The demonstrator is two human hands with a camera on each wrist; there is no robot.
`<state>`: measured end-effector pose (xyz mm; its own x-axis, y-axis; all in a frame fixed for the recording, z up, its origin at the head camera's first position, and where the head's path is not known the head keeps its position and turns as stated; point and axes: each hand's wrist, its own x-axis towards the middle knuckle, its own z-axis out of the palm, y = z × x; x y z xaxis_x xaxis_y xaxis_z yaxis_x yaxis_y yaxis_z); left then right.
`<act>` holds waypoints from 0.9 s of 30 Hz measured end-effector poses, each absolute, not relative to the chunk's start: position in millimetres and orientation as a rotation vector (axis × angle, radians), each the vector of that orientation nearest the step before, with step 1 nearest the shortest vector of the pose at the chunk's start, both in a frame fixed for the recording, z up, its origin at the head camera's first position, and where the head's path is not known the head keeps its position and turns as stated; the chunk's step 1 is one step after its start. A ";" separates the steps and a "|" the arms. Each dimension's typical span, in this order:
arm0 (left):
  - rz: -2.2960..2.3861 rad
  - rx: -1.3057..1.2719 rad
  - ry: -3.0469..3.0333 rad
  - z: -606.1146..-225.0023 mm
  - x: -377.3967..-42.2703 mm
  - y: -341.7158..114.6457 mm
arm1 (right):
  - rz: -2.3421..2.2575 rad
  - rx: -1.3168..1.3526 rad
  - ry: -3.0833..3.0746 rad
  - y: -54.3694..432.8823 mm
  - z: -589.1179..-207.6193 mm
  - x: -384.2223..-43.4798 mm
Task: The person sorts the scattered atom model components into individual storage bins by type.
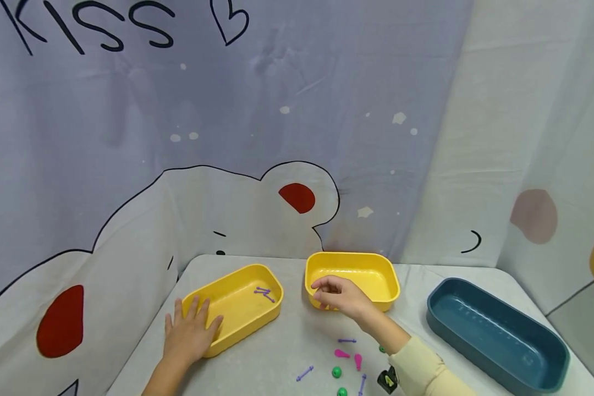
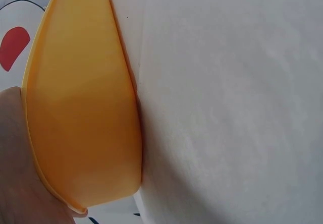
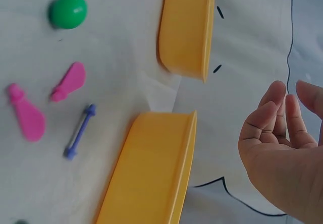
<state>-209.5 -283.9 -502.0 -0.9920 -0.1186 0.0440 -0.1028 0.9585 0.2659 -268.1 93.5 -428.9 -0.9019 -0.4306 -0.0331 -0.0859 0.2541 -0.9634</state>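
Observation:
My left hand (image 1: 188, 333) lies with spread fingers over the near left rim of a long yellow tray (image 1: 235, 313). Inside that tray, at its far right end, are several small purple rods (image 1: 263, 290) with knobbed ends. My right hand (image 1: 344, 297) hovers over the front rim of a second yellow tray (image 1: 358, 267), its fingers loosely bent. In the right wrist view a gap shows between thumb and fingers (image 3: 262, 118), and no object is seen there. The left wrist view shows the yellow tray's outer wall (image 2: 86, 103) beside the hand.
On the white table below the right hand lie purple rods (image 1: 304, 373), pink bowling-pin-shaped pieces (image 1: 342, 353) and green balls (image 1: 336, 372). A black item (image 1: 388, 380) is partly hidden by the right sleeve (image 1: 423, 366). A dark blue tray (image 1: 497, 330) stands at the right.

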 end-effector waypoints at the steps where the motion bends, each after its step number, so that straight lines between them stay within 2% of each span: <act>1: -0.412 0.171 -3.050 -501.6 -209.7 -284.1 | -1.693 -0.475 2.242 96.5 -429.3 -266.7; 27: -0.430 0.179 -3.071 -498.7 -210.8 -283.6 | -1.610 -0.387 2.212 157.8 -447.7 -235.1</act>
<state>-210.8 -283.6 -498.7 -0.9927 -0.1190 0.0192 -0.1091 0.9550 0.2758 -235.1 157.8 -447.7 -0.8914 -0.4315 -0.1386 -0.0006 0.3070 -0.9517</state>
